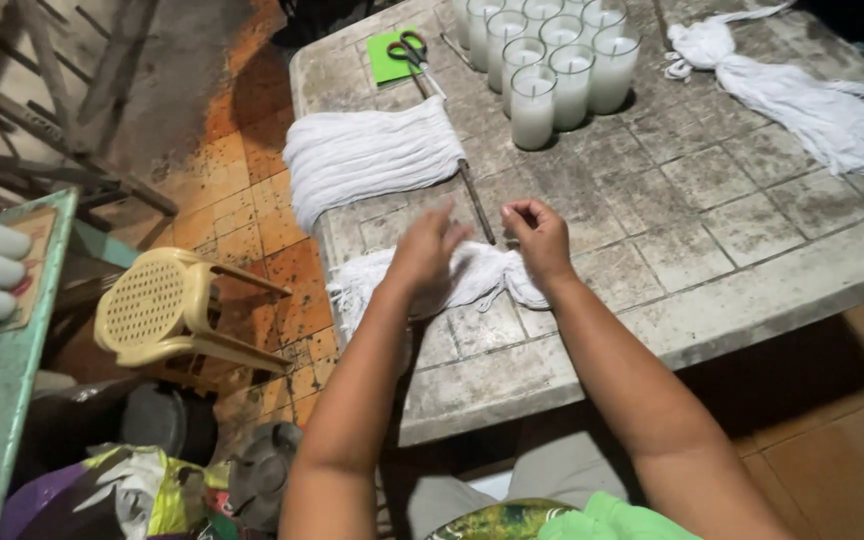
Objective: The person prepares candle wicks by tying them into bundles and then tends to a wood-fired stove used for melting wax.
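Note:
A bundle of white cotton strings (pixel 472 280) lies near the front edge of the worn grey table (pixel 712 230). My left hand (pixel 427 250) rests over the bundle's middle, fingers spread and blurred. My right hand (pixel 539 237) sits just right of it, fingertips pinched together above the strings; whether a thread is between them cannot be made out. A thin dark stick (pixel 475 198) lies on the table just beyond my hands, running up toward a larger sheaf of white strings (pixel 367 155).
Several glass candles with white wax (pixel 552 60) stand at the back. Scissors (pixel 414 48) lie on a green pad (pixel 385 55). A tied white string tassel (pixel 792 90) lies at the right. A yellow plastic stool (pixel 167 305) stands on the tiled floor left of the table.

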